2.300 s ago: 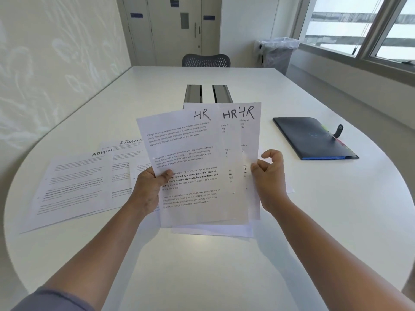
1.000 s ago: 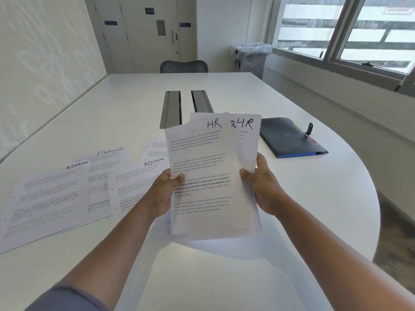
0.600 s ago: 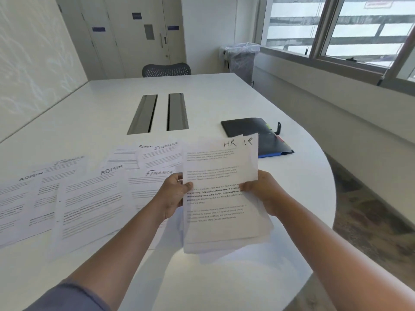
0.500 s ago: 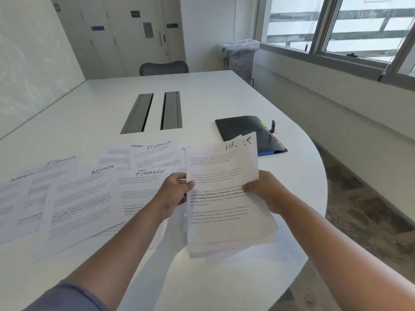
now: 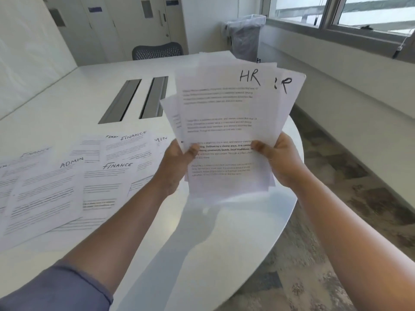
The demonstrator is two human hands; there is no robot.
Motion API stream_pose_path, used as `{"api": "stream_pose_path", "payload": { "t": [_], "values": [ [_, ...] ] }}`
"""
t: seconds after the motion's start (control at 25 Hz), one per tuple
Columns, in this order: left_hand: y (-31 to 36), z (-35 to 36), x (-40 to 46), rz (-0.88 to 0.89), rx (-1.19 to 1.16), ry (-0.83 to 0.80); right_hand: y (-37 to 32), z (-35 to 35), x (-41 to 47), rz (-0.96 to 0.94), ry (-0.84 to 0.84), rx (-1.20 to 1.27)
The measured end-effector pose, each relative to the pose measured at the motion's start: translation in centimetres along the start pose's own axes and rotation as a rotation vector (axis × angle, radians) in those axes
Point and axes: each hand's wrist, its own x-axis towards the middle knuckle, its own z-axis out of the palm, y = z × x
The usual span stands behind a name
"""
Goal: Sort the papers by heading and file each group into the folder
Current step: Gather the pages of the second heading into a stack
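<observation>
Several white sheets headed HR [image 5: 224,113] stand upright and slightly fanned in the air above the table's right end. My left hand [image 5: 177,162] grips their lower left edge, thumb on the front sheet. My right hand [image 5: 278,160] grips the lower right edge the same way. More sheets headed ADMIN [image 5: 45,194] and FINANCE [image 5: 107,182] lie flat and overlapping on the white table [image 5: 202,232] to the left. The dark folder is hidden behind the raised sheets.
Two grey cable slots [image 5: 134,97] run down the table's middle. A mesh chair [image 5: 157,50] stands at the far end and a lined bin [image 5: 244,34] by the window wall. The table's rounded edge drops to patterned carpet [image 5: 336,209] on the right.
Both hands have lifted the HR sheets higher and tilted them upright, so they now cover the dark folder. My view has swung to the right and lower.
</observation>
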Motion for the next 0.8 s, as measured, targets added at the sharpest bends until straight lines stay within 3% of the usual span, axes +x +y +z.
{"api": "stream_pose_path", "payload": {
  "t": [0.16, 0.36, 0.56, 0.8],
  "values": [
    [2.4, 2.0, 2.0, 0.218, 0.0, 0.023, -1.2, -0.8, 0.9, -0.092, -0.006, 0.036],
    [1.4, 2.8, 3.2, 0.175, -0.005, -0.024, -1.1, -0.5, 1.7, 0.02, -0.022, 0.009],
    [2.0, 2.0, 4.9, 0.194, -0.039, -0.044, -1.3, 0.0, 3.2, 0.005, 0.023, 0.021],
    [-1.7, 2.2, 6.2, 0.093, 0.002, -0.054, 1.9, -1.3, 3.5, 0.125, -0.024, -0.09]
  ]
}}
